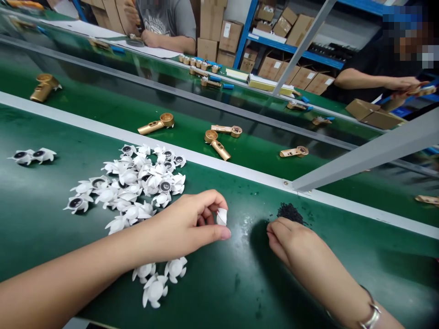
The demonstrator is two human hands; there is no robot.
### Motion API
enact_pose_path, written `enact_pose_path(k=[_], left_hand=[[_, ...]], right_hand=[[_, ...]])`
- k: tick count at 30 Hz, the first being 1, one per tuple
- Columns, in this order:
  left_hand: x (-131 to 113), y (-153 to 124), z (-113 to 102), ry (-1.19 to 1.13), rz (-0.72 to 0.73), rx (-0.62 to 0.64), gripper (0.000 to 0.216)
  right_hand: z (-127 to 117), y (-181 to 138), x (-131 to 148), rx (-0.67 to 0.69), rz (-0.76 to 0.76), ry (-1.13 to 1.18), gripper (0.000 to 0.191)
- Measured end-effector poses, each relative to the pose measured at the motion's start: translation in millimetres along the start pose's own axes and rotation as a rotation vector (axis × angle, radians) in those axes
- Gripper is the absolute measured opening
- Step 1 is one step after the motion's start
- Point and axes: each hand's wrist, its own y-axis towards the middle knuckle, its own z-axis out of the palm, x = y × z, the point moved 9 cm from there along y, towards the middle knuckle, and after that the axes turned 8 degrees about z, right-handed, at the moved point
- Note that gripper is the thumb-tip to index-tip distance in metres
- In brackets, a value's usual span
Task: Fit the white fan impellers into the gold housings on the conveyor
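My left hand (192,224) is closed around a small white plastic turtle-shaped part (222,216) that peeks out between thumb and fingers. My right hand (291,240) rests on the green table with fingers curled together beside a little heap of tiny black pieces (290,212); whether it pinches one I cannot make out. A big pile of white turtle parts (137,183) lies left of my left hand. Three more white turtles (159,276) sit under my left forearm. Two turtles (32,156) lie apart at the far left.
Beyond a grey rail (240,171) runs a green conveyor (103,109) carrying several gold handle-shaped parts (157,123). Two other people work at the far side, one at top centre (164,23), one at top right (377,73). Cardboard boxes fill blue shelves (274,32). A grey diagonal bar (370,153) crosses right.
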Motion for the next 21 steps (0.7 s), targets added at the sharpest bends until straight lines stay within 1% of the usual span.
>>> enact_pose_path(k=[2, 4, 7, 9, 10, 13, 15, 19, 21], left_hand=[[0, 3, 3, -0.288, 0.036, -0.015, 0.031], [-1, 5, 1, -0.48, 0.096, -0.066, 0.035], [-1, 6, -1, -0.632, 0.156, -0.111, 0.039], [-1, 6, -2, -0.692, 0.178, -0.118, 0.041], [-1, 6, -3, -0.707, 0.181, -0.124, 0.041], [1, 6, -6, -0.719, 0.17, -0.145, 0.044], [3, 6, -7, -0.728, 0.161, -0.15, 0.045], [2, 6, -8, -0.766, 0.17, -0.157, 0.044], [2, 6, -8, -0.804, 0.183, -0.163, 0.042]], right_hand=[[-8, 14, 13, 0.012, -0.022, 0.058, 0.021], [-19, 28, 33, 0.003, -0.048, 0.141, 0.017], [-38, 44, 62, -0.04, -0.076, 0.396, 0.015], [-42, 50, 77, -0.047, -0.104, 0.545, 0.014], [-42, 52, 82, -0.041, -0.119, 0.582, 0.014], [-35, 58, 88, -0.025, -0.143, 0.579, 0.014], [-34, 62, 88, -0.044, -0.15, 0.555, 0.014], [-40, 62, 91, -0.128, -0.189, 0.47, 0.014], [-45, 57, 96, -0.203, -0.238, 0.386, 0.012]])
